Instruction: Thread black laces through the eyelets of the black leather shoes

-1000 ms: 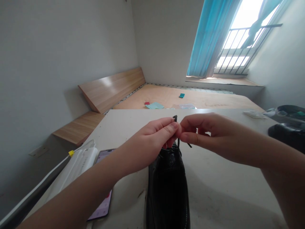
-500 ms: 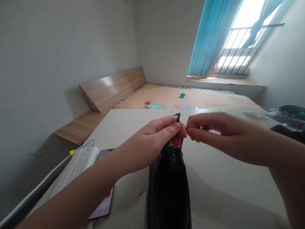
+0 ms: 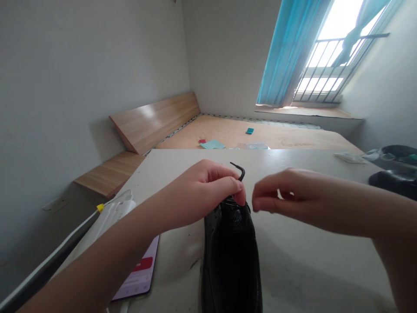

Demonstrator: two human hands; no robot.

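Note:
A black leather shoe [image 3: 233,261] lies on the white table, its opening toward me and its toe pointing away. Over the laced part, my left hand [image 3: 216,182] pinches a black shoelace [image 3: 242,172] between thumb and forefinger; the lace's free end sticks up and bends to the left. To the right of the shoe is my right hand [image 3: 276,193], apart from the left one. Its thumb and fingers are closed together, and whatever lies between them, if anything, is hidden. My left hand covers part of the lacing.
On the left, a phone [image 3: 140,274] with a lit screen lies beside a white power strip [image 3: 112,217] and its cable. A second black shoe [image 3: 392,180] stands at the right edge, near a clear plastic packet [image 3: 350,157]. Behind the table is a wooden bed board [image 3: 182,134].
Both hands have come down a little toward the shoe, the left also shifting slightly left. The lace end now stands out above my left fingers, bent leftward.

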